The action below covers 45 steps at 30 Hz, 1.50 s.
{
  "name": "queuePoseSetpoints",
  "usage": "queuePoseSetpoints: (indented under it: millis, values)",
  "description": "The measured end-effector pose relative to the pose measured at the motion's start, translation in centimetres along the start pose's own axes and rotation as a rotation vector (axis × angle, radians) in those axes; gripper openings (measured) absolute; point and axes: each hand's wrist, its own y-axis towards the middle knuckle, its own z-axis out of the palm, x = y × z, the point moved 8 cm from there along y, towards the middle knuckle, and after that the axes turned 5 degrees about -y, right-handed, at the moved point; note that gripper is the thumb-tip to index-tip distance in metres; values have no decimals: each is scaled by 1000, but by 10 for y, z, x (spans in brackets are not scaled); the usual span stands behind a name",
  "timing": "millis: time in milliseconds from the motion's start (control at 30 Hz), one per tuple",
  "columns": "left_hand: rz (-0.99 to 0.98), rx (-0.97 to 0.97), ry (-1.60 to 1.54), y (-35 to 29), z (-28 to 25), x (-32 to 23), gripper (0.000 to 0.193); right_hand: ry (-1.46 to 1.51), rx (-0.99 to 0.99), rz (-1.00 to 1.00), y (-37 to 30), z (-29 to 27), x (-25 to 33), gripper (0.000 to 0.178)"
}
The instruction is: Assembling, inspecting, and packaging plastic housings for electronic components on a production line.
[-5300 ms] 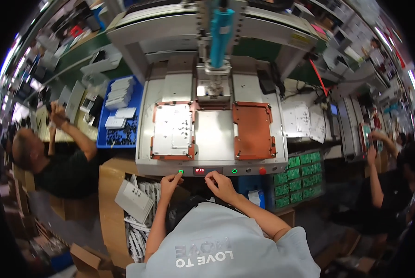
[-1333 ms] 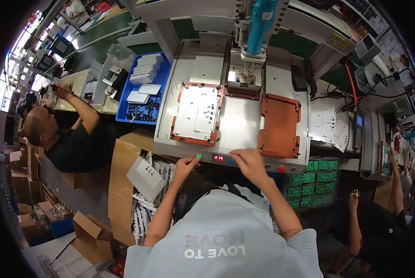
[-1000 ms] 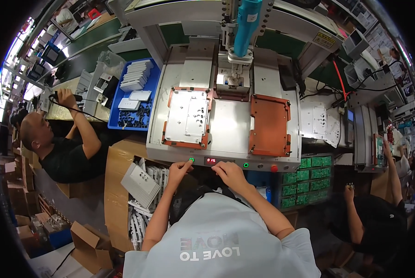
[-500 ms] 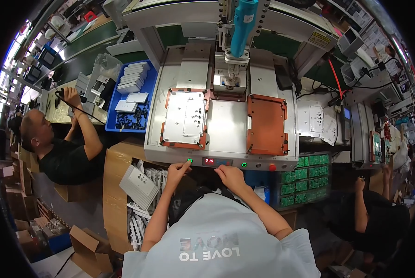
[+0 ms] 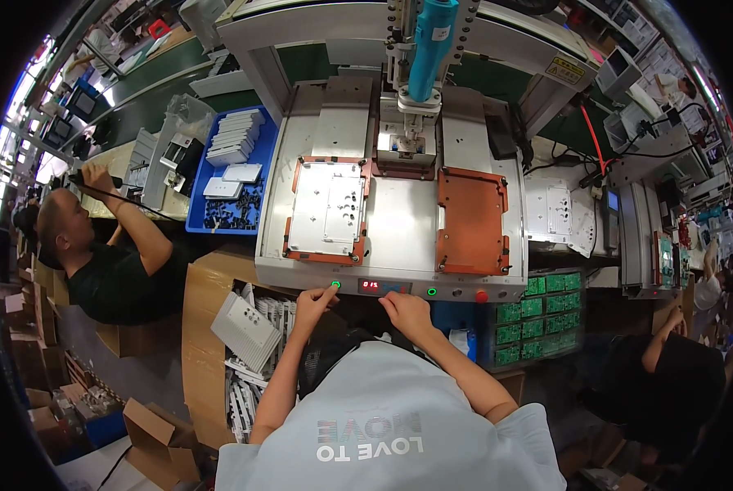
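My left hand (image 5: 314,304) is at the front panel of a bench machine (image 5: 399,211), fingers curled and a fingertip at the green-lit button (image 5: 335,285). I see nothing held in it. My right hand (image 5: 407,311) rests loosely closed against the panel's lower edge, just below the small red-digit display (image 5: 371,286), and it too shows nothing in it. A white flat panel (image 5: 327,204) with small holes lies in the left orange fixture (image 5: 358,245). The right orange fixture (image 5: 473,221) carries no panel. Between them, farther back, stands a vertical screwdriving head (image 5: 432,49) with a blue body.
A blue bin (image 5: 193,196) of white parts and small black pieces stands left. Below it, a cardboard box (image 5: 203,344) holds finned metal plates. Green circuit boards (image 5: 538,319) and a red knob (image 5: 481,296) are at right. A co-worker (image 5: 96,254) sits at left, another (image 5: 669,376) at right.
My hands and the fixtures have stayed put. The left co-worker's raised hand has moved farther left; the right co-worker's arms have shifted.
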Motion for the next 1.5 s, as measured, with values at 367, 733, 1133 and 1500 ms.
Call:
queuePoseSetpoints:
  millis: [367,733,1133,1500]
  values:
    - [-16,-4,1,2,0,4,44,-1,24,23,1,4,-4,28]
    - [-10,-6,8,1,0,1,43,-12,57,49,1,5,-6,28]
    - [30,0,36,-2,4,-6,45,1,16,27,0,1,-4,27]
    - [201,-368,-154,-55,-83,-7,24,114,104,-16,-2,6,2,26]
